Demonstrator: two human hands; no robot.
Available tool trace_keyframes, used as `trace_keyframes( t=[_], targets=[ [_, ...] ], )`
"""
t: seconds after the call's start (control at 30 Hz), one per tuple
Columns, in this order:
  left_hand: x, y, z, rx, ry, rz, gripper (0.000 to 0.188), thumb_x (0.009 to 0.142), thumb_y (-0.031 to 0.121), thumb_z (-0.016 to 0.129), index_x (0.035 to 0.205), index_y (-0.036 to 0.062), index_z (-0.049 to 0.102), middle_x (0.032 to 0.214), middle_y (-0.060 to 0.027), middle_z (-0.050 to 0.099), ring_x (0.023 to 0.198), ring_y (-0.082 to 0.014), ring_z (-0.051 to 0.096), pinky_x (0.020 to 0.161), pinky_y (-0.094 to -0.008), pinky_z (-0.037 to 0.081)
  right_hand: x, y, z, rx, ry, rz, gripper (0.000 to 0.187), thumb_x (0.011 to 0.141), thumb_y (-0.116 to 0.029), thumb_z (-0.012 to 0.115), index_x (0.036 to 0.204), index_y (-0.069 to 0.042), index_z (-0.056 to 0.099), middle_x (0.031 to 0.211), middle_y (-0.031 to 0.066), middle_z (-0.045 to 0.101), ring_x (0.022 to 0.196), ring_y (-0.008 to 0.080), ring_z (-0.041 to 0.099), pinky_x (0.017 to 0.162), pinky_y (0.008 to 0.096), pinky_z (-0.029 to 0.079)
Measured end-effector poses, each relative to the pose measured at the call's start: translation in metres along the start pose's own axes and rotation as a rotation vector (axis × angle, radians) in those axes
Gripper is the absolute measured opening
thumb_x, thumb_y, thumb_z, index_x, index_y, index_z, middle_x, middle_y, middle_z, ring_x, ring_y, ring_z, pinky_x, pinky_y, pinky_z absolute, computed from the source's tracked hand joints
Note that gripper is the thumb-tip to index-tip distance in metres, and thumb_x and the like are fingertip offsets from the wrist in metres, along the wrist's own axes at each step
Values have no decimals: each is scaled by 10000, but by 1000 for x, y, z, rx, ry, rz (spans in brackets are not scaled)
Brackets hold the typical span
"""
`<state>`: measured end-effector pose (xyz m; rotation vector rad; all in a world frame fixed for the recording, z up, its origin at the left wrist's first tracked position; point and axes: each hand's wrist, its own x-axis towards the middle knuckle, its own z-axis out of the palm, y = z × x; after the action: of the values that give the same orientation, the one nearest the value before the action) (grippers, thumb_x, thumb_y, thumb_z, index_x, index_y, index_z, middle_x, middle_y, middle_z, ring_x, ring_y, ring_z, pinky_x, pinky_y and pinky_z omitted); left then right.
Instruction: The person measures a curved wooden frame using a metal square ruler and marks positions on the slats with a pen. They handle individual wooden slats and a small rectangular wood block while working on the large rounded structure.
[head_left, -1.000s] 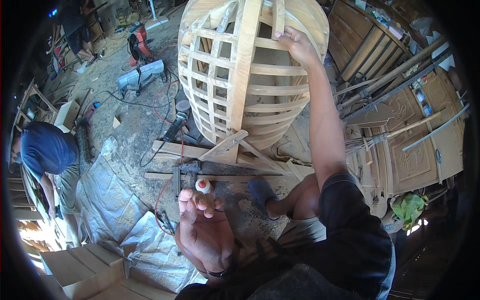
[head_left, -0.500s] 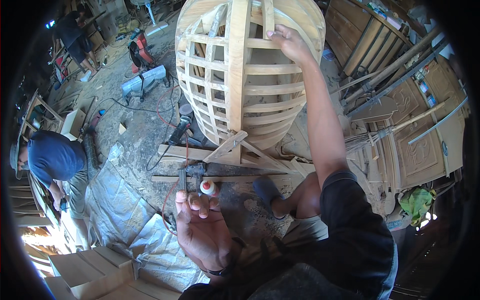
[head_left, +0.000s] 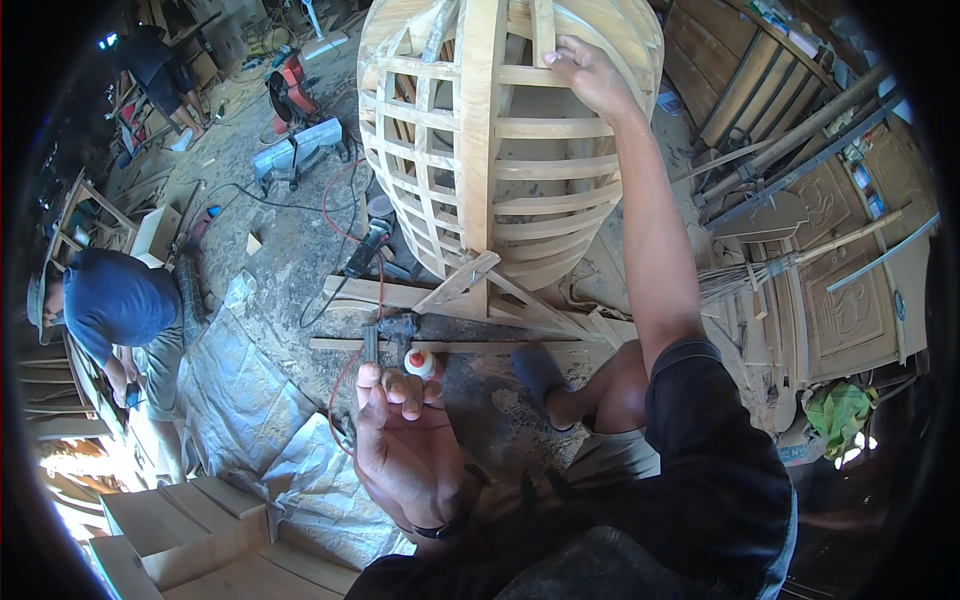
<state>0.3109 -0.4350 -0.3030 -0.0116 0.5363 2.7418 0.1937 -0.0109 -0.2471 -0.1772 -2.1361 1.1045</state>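
Observation:
A large rounded wooden frame (head_left: 482, 160), built of curved slats on a thick centre post, stands in front of me. My right hand (head_left: 595, 85) reaches to its upper part, thumb and fingers closed on the short upright wooden slat (head_left: 543, 28) above a crosspiece. Low in the middle, my left hand (head_left: 412, 450) is turned palm up with its fingers curled and thumb near the index finger. A narrow grey metal piece (head_left: 370, 345) shows just past those fingertips; whether they pinch it is unclear. Just beyond lie a dark power tool (head_left: 400, 324) and a white bottle with a red cap (head_left: 420, 363).
Wooden boards (head_left: 450, 346) cross the floor below the frame, with an angle grinder (head_left: 368, 248) and a red hose nearby. A person in blue (head_left: 120, 300) works at the left; another person (head_left: 155, 65) is farther back. Carved panels (head_left: 845, 280) and a broom (head_left: 760, 270) lean at right.
The whole view has shifted slightly, so the frame sits a little farther right and higher. Both my hands keep nearly the same pose.

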Motion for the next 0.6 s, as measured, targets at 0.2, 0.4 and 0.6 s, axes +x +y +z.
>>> trace_keyframes(
  t=[0.2,0.4,0.6],
  targets=[
    [0,-1,-1,-2,21,-6,160,945,121,521,1091,66,487,823,-17,539,685,-106,465,745,-313,437,-1,2,2,-4,-17,-2,425,930,-225,576,1235,70,558,1145,175,657,1060,223,615,961,320,424],
    [1,5,-7,-13,-82,-20,269,916,146,570,1161,50,514,849,-36,571,742,-115,506,829,-339,430,-2,-15,-6,60,-57,15,206,910,-71,555,1088,7,625,919,5,649,855,99,578,807,231,442],
    [0,13,-8,-40,-101,22,288,920,133,556,1188,41,502,848,-38,557,739,-114,486,803,-331,421,-6,-16,2,25,-21,6,274,913,-107,550,1138,25,632,970,36,672,889,116,602,839,261,451]
  ],
)
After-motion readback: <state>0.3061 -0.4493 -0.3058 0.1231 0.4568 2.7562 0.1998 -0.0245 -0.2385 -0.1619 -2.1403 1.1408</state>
